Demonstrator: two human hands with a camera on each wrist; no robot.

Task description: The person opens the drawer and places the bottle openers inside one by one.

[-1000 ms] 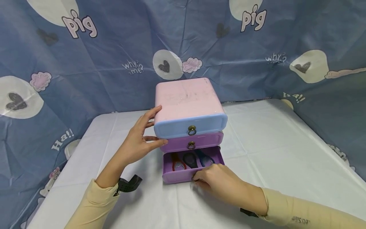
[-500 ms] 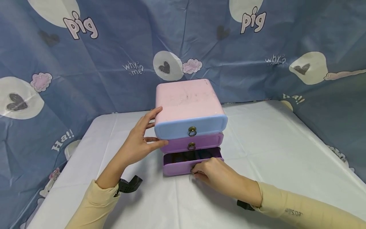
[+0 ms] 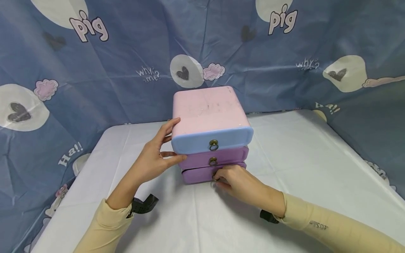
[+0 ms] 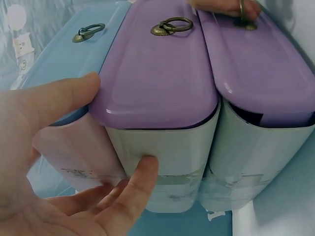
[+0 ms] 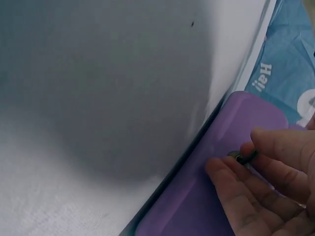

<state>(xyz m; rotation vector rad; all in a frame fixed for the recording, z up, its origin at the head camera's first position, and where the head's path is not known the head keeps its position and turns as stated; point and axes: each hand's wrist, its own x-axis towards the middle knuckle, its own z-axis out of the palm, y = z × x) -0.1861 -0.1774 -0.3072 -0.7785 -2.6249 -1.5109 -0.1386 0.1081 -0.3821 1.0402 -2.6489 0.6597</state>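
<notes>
A small three-tier drawer cabinet (image 3: 207,109) stands on the table, with a pink top, a blue top drawer (image 3: 193,143) and a purple middle drawer (image 3: 196,160). My left hand (image 3: 152,161) steadies its left side, fingers against the casing and thumb at the front edge. With my right hand (image 3: 242,186) I pinch the brass ring pull (image 5: 238,156) of the purple bottom drawer (image 3: 196,175). In the left wrist view, a narrow dark gap shows between that drawer's front and its pale casing (image 4: 256,152). The drawer's contents are hidden.
A white cloth (image 3: 300,168) covers the table. Behind it hangs a blue printed curtain (image 3: 126,95), close to the cabinet's back. Brass ring pulls hang on the top and middle drawers. A black strap (image 3: 143,203) is on my left wrist.
The bottom drawer has slid inward from well out to nearly flush, my right hand moving with its ring pull. The red, black and blue items inside went out of sight. My left hand stayed put.
</notes>
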